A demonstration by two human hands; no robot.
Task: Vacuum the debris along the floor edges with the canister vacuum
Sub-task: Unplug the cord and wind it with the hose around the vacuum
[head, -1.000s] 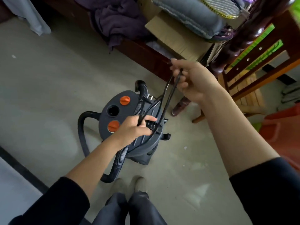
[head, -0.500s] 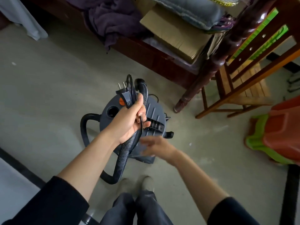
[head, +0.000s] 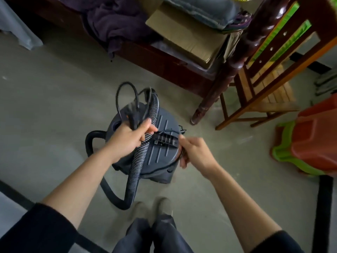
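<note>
Left hand (head: 127, 141) grips looped power cord (head: 125, 92) over canister vacuum (head: 160, 154); right hand (head: 195, 152) pinches cord at its side; ribbed hose (head: 140, 156) crosses lid.

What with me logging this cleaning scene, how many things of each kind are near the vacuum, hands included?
Canister vacuum: 1
Hose: 1
Power cord: 1
Hands: 2, left hand and right hand
Wooden chair: 1
Plastic stools: 2, red stool and green stool
Total: 8

There are a dark grey vacuum (head: 164, 154), black ribbed hose (head: 139, 159), purple cloth (head: 113, 24), red stool (head: 317, 141) and green stool (head: 284, 154).
</note>
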